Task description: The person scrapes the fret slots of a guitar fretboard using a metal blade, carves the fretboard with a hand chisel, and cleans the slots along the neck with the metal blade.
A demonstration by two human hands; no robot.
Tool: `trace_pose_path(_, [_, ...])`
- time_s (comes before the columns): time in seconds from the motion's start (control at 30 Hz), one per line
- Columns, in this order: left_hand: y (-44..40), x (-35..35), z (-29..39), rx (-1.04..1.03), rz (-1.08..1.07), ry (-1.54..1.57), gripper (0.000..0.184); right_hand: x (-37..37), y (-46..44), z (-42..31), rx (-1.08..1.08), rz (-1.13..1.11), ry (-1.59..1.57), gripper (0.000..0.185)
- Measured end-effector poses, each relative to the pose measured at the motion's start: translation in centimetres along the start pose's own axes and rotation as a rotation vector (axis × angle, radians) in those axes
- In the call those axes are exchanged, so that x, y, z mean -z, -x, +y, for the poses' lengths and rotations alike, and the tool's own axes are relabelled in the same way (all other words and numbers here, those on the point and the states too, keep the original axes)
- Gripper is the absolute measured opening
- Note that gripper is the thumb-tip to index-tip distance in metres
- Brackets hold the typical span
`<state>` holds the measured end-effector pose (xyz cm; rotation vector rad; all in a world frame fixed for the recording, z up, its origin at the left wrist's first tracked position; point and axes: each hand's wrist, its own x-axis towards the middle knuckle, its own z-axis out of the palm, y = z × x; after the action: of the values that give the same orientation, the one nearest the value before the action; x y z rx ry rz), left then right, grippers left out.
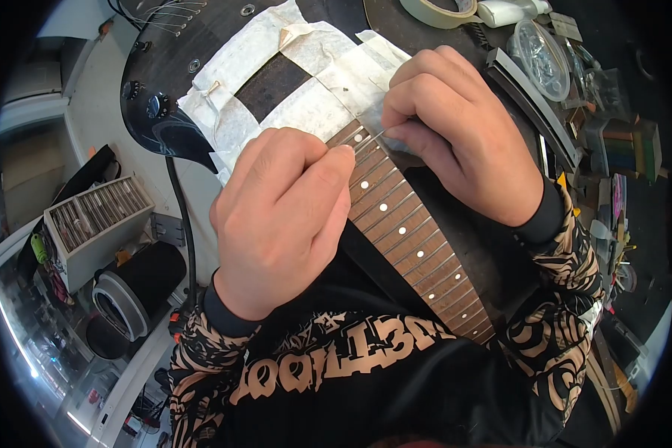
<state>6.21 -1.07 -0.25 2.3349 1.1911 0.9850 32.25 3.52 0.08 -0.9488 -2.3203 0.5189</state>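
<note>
Left hand (284,213) and right hand (474,127) pinched closed over fretboard (397,218); cannot tell what is gripped. Tape (306,112) partly covers guitar body (201,39).

Black top (440,388): big tan lettering (340,360) across the front, bent by folds; two O shapes (282,375) can be made out, the full wording cannot.
Guitar knobs (157,106): tiny pale marks, too small to read.

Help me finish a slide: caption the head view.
Left hand and right hand at a dotted guitar fretboard, beside pale tape on the dark body.
</note>
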Motion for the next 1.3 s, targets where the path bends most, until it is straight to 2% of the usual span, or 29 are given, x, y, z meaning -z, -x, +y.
trace_pose_path(0.5, [0.0,0.3,0.5,-0.02,-0.049,0.012,0.034,-0.4,1.0,-0.3,0.019,0.052,0.006,0.027])
trace_pose_path(0.6, [0.0,0.6,0.5,-0.006,-0.041,0.062,0.028,0.0,1.2,-0.6,-0.002,0.034,-0.001,0.027])
trace_pose_path(0.73, [0.6,0.1,0.1,-0.021,0.009,0.099,0.027,0.0,1.3,-0.8,-0.03,0.039,0.014,0.029])
trace_pose_path(0.77, [0.9,-0.4,0.1,-0.039,0.059,0.104,0.02,0.1,0.9,-1.2,-0.047,0.046,0.022,0.029])
trace_pose_path(0.8, [1.3,-1.2,-0.6,-0.067,0.058,0.133,0.018,0.0,1.1,-1.2,-0.077,0.04,0.033,0.03])
trace_pose_path(0.83, [1.4,-1.7,-1.2,-0.19,0.058,0.075,0.016,-0.4,1.5,-0.7,-0.115,0.045,0.002,0.03])
trace_pose_path(0.93, [1.3,-3.5,-1.8,-0.084,0.14,0.16,0.015,-1.2,3.0,2.3,-0.187,-0.008,-0.07,0.027])
trace_pose_path(1.03, [1.1,-5.0,-3.0,-0.099,0.171,0.091,0.016,-2.2,2.6,4.6,-0.099,0.022,-0.042,0.019])
trace_pose_path(1.07, [1.1,-5.2,-3.3,-0.095,0.194,0.073,0.015,-1.9,2.6,5.5,-0.118,-0.035,-0.059,0.018])
trace_pose_path(1.23, [1.1,-6.0,-3.4,-0.085,0.256,0.073,0.012,-2.2,1.5,4.7,-0.131,-0.048,-0.06,0.015])
trace_pose_path(1.3, [1.3,-5.9,-3.5,-0.072,0.261,0.086,0.012,-2.2,1.0,4.3,-0.057,-0.047,-0.037,0.015])
